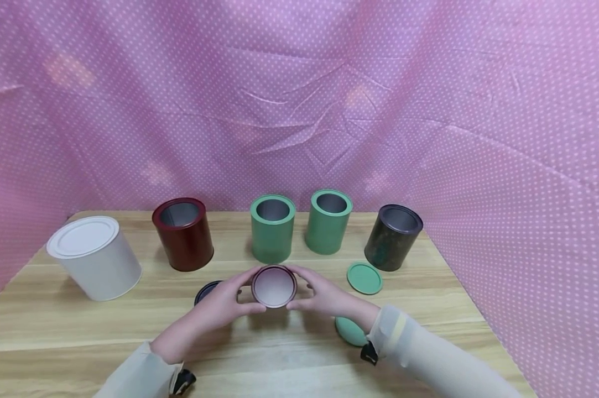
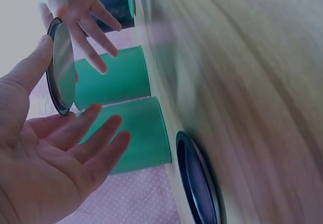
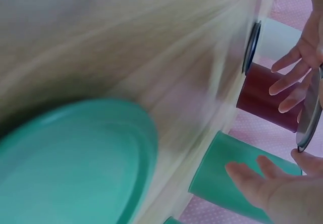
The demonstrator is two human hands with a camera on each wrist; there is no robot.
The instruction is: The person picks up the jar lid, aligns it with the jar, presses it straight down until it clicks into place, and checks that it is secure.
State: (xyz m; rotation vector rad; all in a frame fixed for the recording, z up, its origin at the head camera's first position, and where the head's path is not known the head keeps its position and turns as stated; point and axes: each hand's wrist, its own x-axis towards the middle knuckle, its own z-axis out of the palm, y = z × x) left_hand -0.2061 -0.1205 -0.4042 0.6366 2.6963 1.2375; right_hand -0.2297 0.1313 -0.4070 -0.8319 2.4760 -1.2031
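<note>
Between my two hands is a round can lid (image 1: 274, 286) with a dark red rim and a silvery inner face turned toward me. My left hand (image 1: 224, 304) pinches its left edge between thumb and fingers. On the opposite edge, my right hand (image 1: 324, 296) does the same. In the left wrist view the lid (image 2: 63, 67) is held above the table, its edge toward the camera. A dark lid (image 1: 206, 290) lies on the table, partly hidden behind my left hand. Two green lids rest at the right, one (image 1: 364, 277) beyond my right forearm and one (image 1: 350, 331) partly under it.
Along the back of the wooden table (image 1: 279, 365) stand an open dark red can (image 1: 186, 243), two open green cans (image 1: 272, 240) and an open black can (image 1: 392, 240). A larger white can (image 1: 100, 265) with its lid on stands left. Pink dotted cloth (image 1: 299, 110) hangs behind and beside the table.
</note>
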